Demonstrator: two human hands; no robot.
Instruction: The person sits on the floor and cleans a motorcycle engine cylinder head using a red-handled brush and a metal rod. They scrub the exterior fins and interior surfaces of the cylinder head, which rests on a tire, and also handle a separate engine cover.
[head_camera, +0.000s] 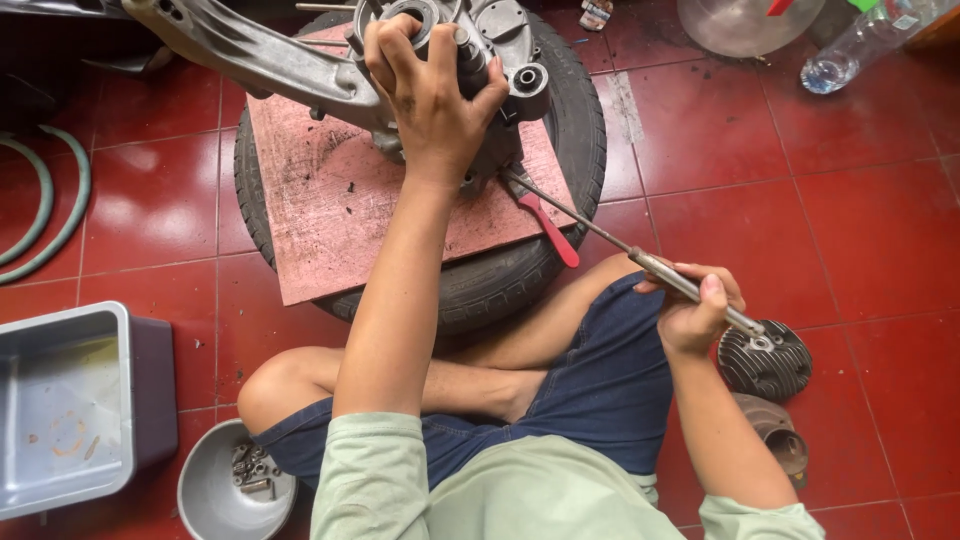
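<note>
Engine case is set on a pink board, the board laid across a tyre on the red tiled floor. The case is already stripped bare: no cylinder is seen on it, and open bores show at its top.

Left hand is closed over the top of the case, fingers wrapped round a raised boss, holding it steady. Right hand is closed round the handle of a long metal rod, a driver or extension by the look of it. The rod's far end is set against the lower edge of the case; the exact contact point is hidden behind the case. A red-handled tool lies on the board just beside the rod tip.

Removed parts are noted nearby: a finned cylinder head on the floor under the right hand, another round part beside it, and small fasteners gathered in a metal bowl by the left knee. A grey tray stands at left, nearly bare.

Judgement: teardown looks well advanced, with the top end off and the hardware sorted. The case itself appears to remain in one piece, with work in hand at its lower edge.
</note>
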